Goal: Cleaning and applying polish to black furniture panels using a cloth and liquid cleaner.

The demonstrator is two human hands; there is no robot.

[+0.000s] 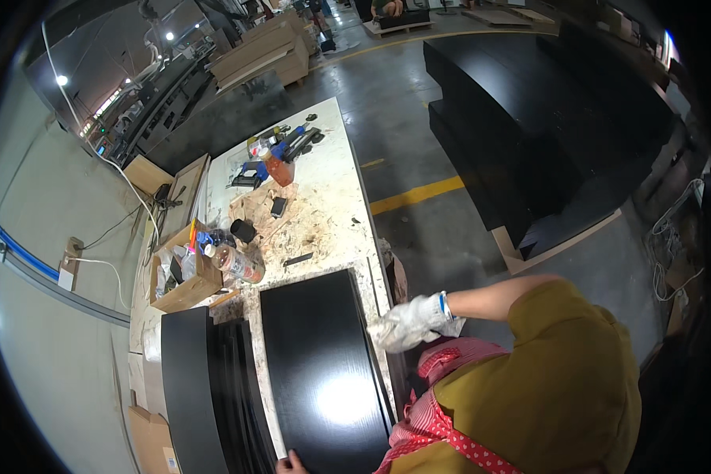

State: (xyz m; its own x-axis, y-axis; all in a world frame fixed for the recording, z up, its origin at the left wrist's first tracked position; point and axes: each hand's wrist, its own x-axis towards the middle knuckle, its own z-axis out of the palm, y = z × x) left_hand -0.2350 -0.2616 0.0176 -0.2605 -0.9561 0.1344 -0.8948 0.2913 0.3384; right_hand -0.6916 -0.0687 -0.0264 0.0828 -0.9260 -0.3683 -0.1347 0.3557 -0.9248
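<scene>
A long black panel (324,347) with a glossy face lies lengthwise on the worktable, light glaring off its near half. Its left edge, close to the bottom of the view, is gripped by my bare left hand (291,463), of which only the fingers show. Over the panel's right edge is my right hand (409,322) in a whitish work glove with a blue cuff. The gloved fingers look curled together, and whatever they may hold cannot be made out. Left of this panel, more black panels (188,379) stand in a row, the outermost broad and several thinner ones beside it.
The stained white worktable (336,182) bears a plastic bottle (237,263), a wooden box (183,276) of odds and ends, a black cup (242,230) and blue-black nail guns (249,174). Large black panel stacks (521,110) rest on the floor at right; a wall (63,237) runs along the left.
</scene>
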